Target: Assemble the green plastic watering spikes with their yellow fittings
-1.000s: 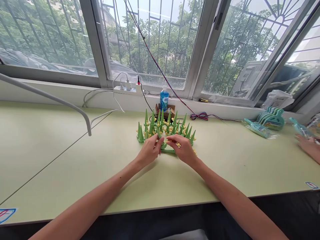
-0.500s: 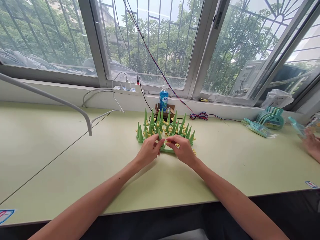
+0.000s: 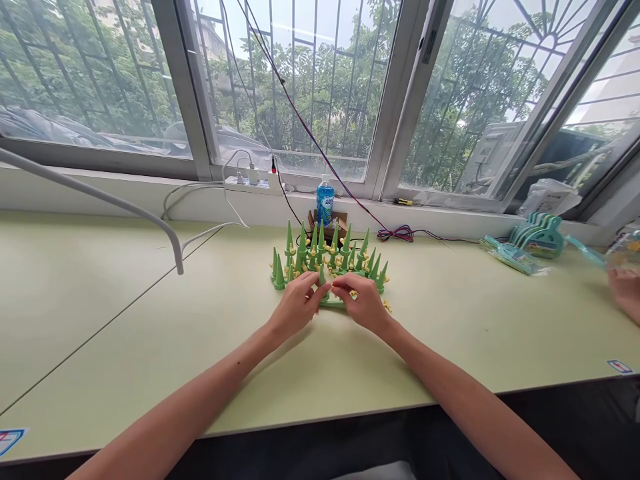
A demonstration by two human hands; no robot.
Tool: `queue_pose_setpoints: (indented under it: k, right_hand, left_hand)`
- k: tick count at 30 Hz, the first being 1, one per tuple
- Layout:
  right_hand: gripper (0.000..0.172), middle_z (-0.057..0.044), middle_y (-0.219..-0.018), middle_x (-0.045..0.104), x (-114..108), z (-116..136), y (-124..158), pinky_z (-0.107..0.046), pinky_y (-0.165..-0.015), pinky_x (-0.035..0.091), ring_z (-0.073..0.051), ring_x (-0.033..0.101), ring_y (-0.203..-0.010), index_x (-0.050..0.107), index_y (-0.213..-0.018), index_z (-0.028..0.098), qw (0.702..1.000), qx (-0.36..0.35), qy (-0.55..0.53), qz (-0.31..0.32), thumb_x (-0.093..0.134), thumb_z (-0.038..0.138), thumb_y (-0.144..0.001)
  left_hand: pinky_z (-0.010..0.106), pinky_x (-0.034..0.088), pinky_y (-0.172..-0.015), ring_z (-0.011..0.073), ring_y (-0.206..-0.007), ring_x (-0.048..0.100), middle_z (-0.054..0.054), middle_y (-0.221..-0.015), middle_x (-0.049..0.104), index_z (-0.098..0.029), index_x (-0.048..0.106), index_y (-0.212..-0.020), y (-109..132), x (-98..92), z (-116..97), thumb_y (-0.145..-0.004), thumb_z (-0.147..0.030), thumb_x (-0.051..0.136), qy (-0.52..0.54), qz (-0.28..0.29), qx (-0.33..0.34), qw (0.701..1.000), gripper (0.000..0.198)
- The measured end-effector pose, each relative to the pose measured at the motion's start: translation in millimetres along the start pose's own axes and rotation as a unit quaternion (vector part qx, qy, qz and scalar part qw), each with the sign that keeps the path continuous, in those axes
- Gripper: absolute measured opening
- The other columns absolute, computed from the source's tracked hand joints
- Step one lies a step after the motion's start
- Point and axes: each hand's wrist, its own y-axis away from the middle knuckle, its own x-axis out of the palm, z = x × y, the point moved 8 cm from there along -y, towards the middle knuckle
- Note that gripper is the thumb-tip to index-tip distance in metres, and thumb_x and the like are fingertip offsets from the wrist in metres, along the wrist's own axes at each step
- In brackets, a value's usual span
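Observation:
A cluster of upright green plastic cones (image 3: 327,257) with small yellow pieces on them stands on the pale green table (image 3: 150,320), near its far side. My left hand (image 3: 295,308) and my right hand (image 3: 364,304) meet at the cluster's near edge. Both pinch one green cone (image 3: 323,285) between their fingertips; a flat green piece (image 3: 332,303) lies under it. A few yellow bits (image 3: 386,306) lie loose by my right hand.
A blue bottle (image 3: 325,200) and a small brown box stand behind the cones. A power strip (image 3: 250,179) with cables sits on the sill. Teal packaged items (image 3: 535,239) lie at the right, where another person's hand (image 3: 624,293) shows. A white tube (image 3: 100,200) arches in from the left.
My hands stay on the front cone with only small finger movements. The view has tilted slightly. The other person's hand at the right has shifted a little.

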Motion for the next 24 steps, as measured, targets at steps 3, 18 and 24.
queue_pose_setpoints:
  k: [3, 18, 24]
  right_hand:
    - [0.014, -0.004, -0.077, 0.067, -1.1, -2.7, -0.5, -0.027, -0.066, 0.05, -0.015, 0.059, -0.068, 0.067, -0.083, 0.019, 1.0, 0.018, -0.009, -0.011, 0.056, 0.025, -0.088]
    - [0.021, -0.005, -0.086, 0.067, 1.0, -7.4, 0.2, -0.026, -0.067, 0.051, -0.015, 0.06, -0.071, 0.066, -0.097, 0.017, 0.997, 0.059, -0.057, 0.009, 0.057, 0.035, -0.089]
    - [0.019, -0.005, -0.084, 0.067, 2.4, -5.7, -0.5, -0.027, -0.067, 0.05, -0.015, 0.062, -0.073, 0.066, -0.095, 0.018, 0.997, 0.041, -0.062, 0.02, 0.06, 0.034, -0.088]
  left_hand:
    - [0.021, 0.046, -0.045, 0.0047, -0.05, 0.052, -0.001, -0.082, 0.043, -0.018, 0.043, -0.071, 0.3, 0.9, -0.7, -0.092, -0.046, 0.047, -0.001, 0.006, 0.006, 1.0, 0.036]
    - [0.022, 0.046, -0.044, 0.0061, -0.048, 0.052, -0.001, -0.077, 0.046, -0.017, 0.049, -0.07, -3.2, -9.3, 0.7, -0.092, -0.046, 0.049, -0.005, -0.053, 0.011, 0.999, 0.036]
    - [0.021, 0.042, -0.042, 0.0062, -0.044, 0.052, -0.003, -0.071, 0.043, -0.017, 0.043, -0.067, -2.7, -10.2, 1.3, -0.091, -0.047, 0.05, 0.003, -0.054, -0.005, 0.999, 0.039]
